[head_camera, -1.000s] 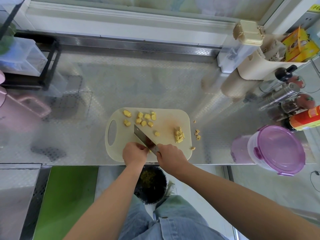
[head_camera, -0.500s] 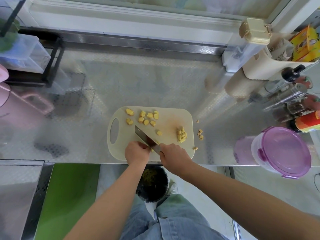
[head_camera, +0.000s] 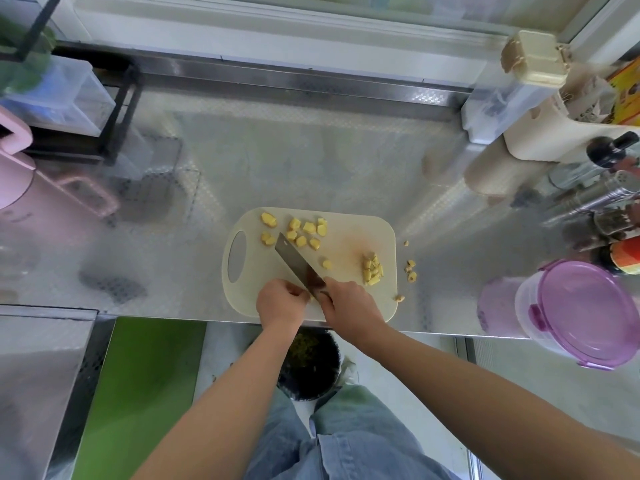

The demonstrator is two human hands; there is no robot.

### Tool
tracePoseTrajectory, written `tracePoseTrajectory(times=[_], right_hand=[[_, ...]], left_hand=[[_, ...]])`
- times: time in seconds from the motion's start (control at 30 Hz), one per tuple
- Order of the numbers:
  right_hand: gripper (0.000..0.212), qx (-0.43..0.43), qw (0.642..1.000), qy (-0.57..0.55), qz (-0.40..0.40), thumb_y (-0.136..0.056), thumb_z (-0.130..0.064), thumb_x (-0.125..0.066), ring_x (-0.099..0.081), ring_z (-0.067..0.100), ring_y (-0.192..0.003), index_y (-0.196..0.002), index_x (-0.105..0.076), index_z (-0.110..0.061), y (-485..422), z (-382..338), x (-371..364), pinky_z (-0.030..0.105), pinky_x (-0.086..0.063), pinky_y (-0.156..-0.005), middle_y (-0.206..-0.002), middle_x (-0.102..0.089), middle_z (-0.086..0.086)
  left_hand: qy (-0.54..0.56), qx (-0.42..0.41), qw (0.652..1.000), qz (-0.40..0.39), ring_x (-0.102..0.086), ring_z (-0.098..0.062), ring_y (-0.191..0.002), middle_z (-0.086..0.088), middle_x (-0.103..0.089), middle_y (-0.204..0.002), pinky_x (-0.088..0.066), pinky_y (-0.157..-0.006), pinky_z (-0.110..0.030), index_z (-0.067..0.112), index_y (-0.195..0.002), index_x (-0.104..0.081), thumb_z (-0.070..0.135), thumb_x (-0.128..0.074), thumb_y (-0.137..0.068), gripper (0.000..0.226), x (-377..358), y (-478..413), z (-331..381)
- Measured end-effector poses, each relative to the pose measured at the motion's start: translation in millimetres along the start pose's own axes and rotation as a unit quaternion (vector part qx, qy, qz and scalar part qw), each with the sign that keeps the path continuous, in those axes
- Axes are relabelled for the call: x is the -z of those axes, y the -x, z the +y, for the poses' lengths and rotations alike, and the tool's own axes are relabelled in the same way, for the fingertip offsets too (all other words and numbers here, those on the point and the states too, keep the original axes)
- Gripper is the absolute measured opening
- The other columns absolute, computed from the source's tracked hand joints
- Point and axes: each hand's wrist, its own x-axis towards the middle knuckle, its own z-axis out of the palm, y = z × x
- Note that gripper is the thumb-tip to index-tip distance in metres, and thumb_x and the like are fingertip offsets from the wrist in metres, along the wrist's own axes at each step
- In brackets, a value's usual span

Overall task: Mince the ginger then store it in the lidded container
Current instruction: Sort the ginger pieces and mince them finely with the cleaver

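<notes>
Chopping under way, I judge: right grip (head_camera: pixel 349 306) clamped on knife (head_camera: pixel 298 265) handle, blade angled across cutting board (head_camera: pixel 389 237). Left grip (head_camera: pixel 280 303) curled beside blade; I cannot tell if it pins a piece. Ginger chunks (head_camera: pixel 301 233) at board's far side, finer pile (head_camera: pixel 372 271) at right, strays (head_camera: pixel 410 270) on tabletop (head_camera: pixel 311 161). Ginger likely firm, fibrous, light, moist-slick: pin by sides, fingertips tucked. Lidded container (head_camera: pixel 585 310) far right, lid on.

Single view, head-worn, wide-angle: faces steeply down from above the steel counter (head_camera: pixel 311 161), near, cutting board (head_camera: pixel 349 237) centre frame.
</notes>
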Motion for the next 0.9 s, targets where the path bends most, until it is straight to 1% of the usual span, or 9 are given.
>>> tracePoseTrajectory(times=[0.07, 0.13, 0.23, 0.33, 0.43, 0.57, 0.7, 0.83, 0.9], right_hand=[[0.021, -0.010, 1.000, -0.006, -0.003, -0.100, -0.030, -0.038, -0.053, 0.026, -0.071, -0.097, -0.051, -0.014, 1.2, 1.3, 0.2, 0.037, -0.049, -0.065, -0.080, -0.055, 0.007], [0.020, -0.015, 1.000, -0.005, -0.002, -0.100, -0.029, -0.037, -0.055, 0.027, -0.072, -0.096, -0.051, -0.014, 2.4, 5.2, 1.0, 0.037, -0.050, -0.065, -0.081, -0.058, 0.009], [0.020, -0.020, 1.000, -0.020, 0.006, -0.100, -0.029, -0.038, -0.054, 0.028, -0.069, -0.091, -0.047, -0.013, 3.5, 10.0, 3.7, 0.033, -0.040, -0.059, -0.078, -0.057, 0.009], [0.022, -0.006, 1.000, -0.028, 0.010, -0.100, -0.032, -0.040, -0.054, 0.027, -0.066, -0.086, -0.046, -0.016, 4.7, 8.9, 4.0, 0.032, -0.039, -0.056, -0.075, -0.057, 0.009], [0.023, 0.004, 1.000, -0.029, 0.006, -0.100, -0.032, -0.041, -0.049, 0.026, -0.063, -0.082, -0.042, -0.017, 7.4, 7.9, 3.8, 0.030, -0.034, -0.054, -0.071, -0.053, 0.007], [0.024, 0.007, 1.000, -0.022, -0.002, -0.101, -0.034, -0.040, -0.047, 0.026, -0.062, -0.082, -0.039, -0.019, 10.7, 9.2, 3.4, 0.031, -0.032, -0.056, -0.070, -0.049, 0.005], [0.022, 0.006, 1.000, -0.020, -0.010, -0.100, -0.033, -0.040, -0.048, 0.027, -0.065, -0.082, -0.038, -0.021, 12.3, 10.2, 2.9, 0.032, -0.034, -0.058, -0.072, -0.049, 0.006], [0.020, 0.010, 1.000, -0.018, -0.014, -0.100, -0.032, -0.040, -0.047, 0.025, -0.064, -0.083, -0.038, -0.022, 15.3, 10.2, 2.4, 0.031, -0.035, -0.057, -0.071, -0.048, 0.005], [0.019, 0.010, 1.000, -0.012, -0.018, -0.100, -0.031, -0.039, -0.049, 0.025, -0.065, -0.084, -0.039, -0.020, 15.6, 9.9, 2.3, 0.032, -0.036, -0.057, -0.071, -0.049, 0.006]], left_hand=[[0.002, 0.001, 1.000, 0.001, -0.068, -0.028, -0.069, -0.006, -0.072, -0.075, -0.049, -0.063, -0.028, 0.009, -0.078, -0.075, 0.019, -0.069, -0.081, 0.012, -0.3, 0.5, 0.1], [0.000, 0.000, 1.000, 0.003, -0.068, -0.027, -0.070, -0.006, -0.073, -0.076, -0.050, -0.064, -0.028, 0.010, -0.079, -0.076, 0.019, -0.068, -0.082, 0.012, -0.8, 0.8, -0.2], [0.007, 0.000, 1.000, 0.011, -0.069, -0.025, -0.075, -0.006, -0.074, -0.081, -0.052, -0.070, -0.029, 0.012, -0.083, -0.077, 0.020, -0.069, -0.083, 0.012, -0.4, 3.1, -1.6], [0.014, -0.005, 1.000, 0.022, -0.068, -0.024, -0.082, -0.005, -0.074, -0.086, -0.050, -0.074, -0.030, 0.012, -0.088, -0.077, 0.020, -0.069, -0.083, 0.013, -0.3, 5.8, -3.6], [0.021, 0.000, 0.999, 0.032, -0.068, -0.025, -0.085, -0.005, -0.074, -0.089, -0.052, -0.078, -0.031, 0.012, -0.089, -0.077, 0.021, -0.069, -0.083, 0.013, 0.0, 9.5, -4.2], [0.021, 0.009, 0.999, 0.044, -0.066, -0.026, -0.090, -0.007, -0.074, -0.092, -0.042, -0.071, -0.025, 0.010, -0.091, -0.077, 0.023, -0.070, -0.084, 0.016, -1.7, 13.7, -2.9], [0.023, 0.018, 0.999, 0.036, -0.067, -0.026, -0.084, -0.007, -0.074, -0.087, -0.042, -0.068, -0.025, 0.012, -0.090, -0.077, 0.025, -0.070, -0.083, 0.016, -3.9, 10.5, -2.6], [0.013, 0.024, 0.999, 0.036, -0.060, -0.026, -0.068, -0.004, -0.065, -0.066, -0.038, -0.061, -0.025, 0.011, -0.076, -0.075, 0.024, -0.069, -0.081, 0.015, -4.0, 8.0, -1.5], [0.014, 0.028, 0.999, 0.031, -0.059, -0.024, -0.065, -0.001, -0.063, -0.064, -0.039, -0.061, -0.025, 0.011, -0.073, -0.074, 0.025, -0.070, -0.081, 0.017, -3.8, 7.1, -1.5]])
